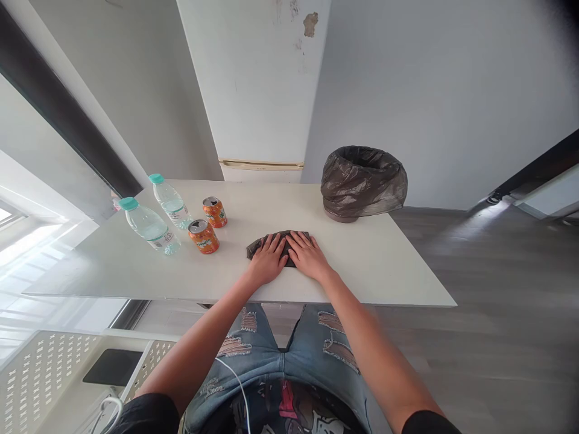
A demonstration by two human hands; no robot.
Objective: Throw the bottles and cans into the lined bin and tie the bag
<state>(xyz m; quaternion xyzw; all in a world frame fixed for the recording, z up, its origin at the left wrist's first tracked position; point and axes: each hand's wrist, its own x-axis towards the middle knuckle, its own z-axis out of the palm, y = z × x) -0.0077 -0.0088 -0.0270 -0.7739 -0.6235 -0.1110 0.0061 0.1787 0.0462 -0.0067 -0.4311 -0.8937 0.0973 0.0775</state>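
Note:
A dark plastic bag [254, 247], folded into a flat bundle, lies on the white table [253, 205] near its front edge. My left hand [268, 259] rests flat on the bag's middle, fingers stretched out. Beside it, my right hand [308, 255] presses on the right part with its fingers spread. The thumbs lie close together over the bag, and the palms hide much of it. To the left of the bag stand two open orange drink cans, a nearer one [204, 237] and a farther one [215, 212].
Two clear bottles with turquoise caps, one nearer [151, 228] and one farther [170, 204], stand left of the cans. A bin lined with a dark bag [362, 187] is at the back right. A white fridge [262, 90] rises behind the table; a perforated cart [54, 374] is lower left.

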